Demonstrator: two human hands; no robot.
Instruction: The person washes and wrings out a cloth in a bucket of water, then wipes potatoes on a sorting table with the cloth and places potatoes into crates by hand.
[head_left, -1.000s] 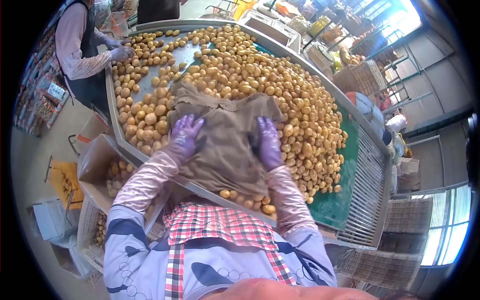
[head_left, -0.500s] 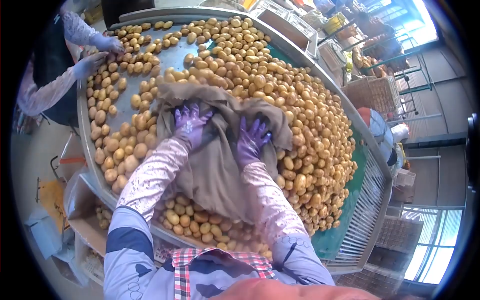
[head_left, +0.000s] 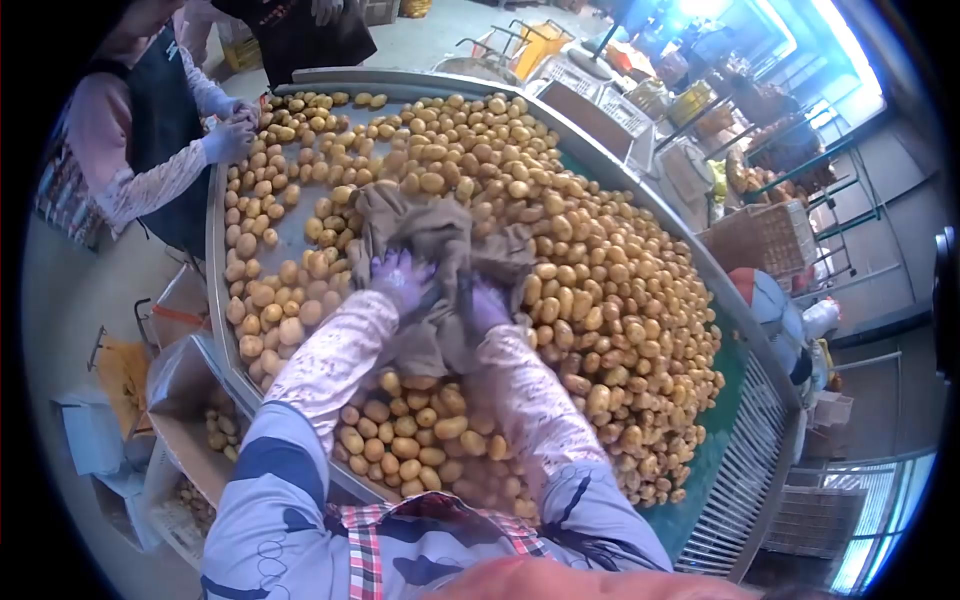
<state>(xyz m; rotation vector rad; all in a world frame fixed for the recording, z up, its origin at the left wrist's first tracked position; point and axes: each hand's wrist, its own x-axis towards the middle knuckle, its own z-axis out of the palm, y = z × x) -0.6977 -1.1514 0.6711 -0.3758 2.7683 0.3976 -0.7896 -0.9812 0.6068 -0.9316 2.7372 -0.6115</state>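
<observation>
A brown cloth (head_left: 432, 235) lies bunched on a broad heap of yellow potatoes (head_left: 600, 290). My left hand (head_left: 403, 280), in a purple glove, presses on the cloth's left part with its fingers spread. On the right part rests my right hand (head_left: 485, 303), also gloved in purple; its fingers are blurred and partly hidden by the folds. Loose potatoes show between my forearms, below the cloth.
The potatoes lie on a metal-rimmed table (head_left: 655, 205) with a slatted section (head_left: 738, 450) at right. A co-worker's gloved hands (head_left: 232, 135) are at the far left edge. An open cardboard box (head_left: 190, 425) stands at lower left, crates (head_left: 590, 110) behind the table.
The cloth, spread wide earlier, is now crumpled into a smaller bunch, uncovering potatoes near me. My hands are closer together than at first. The co-worker's hands have come together.
</observation>
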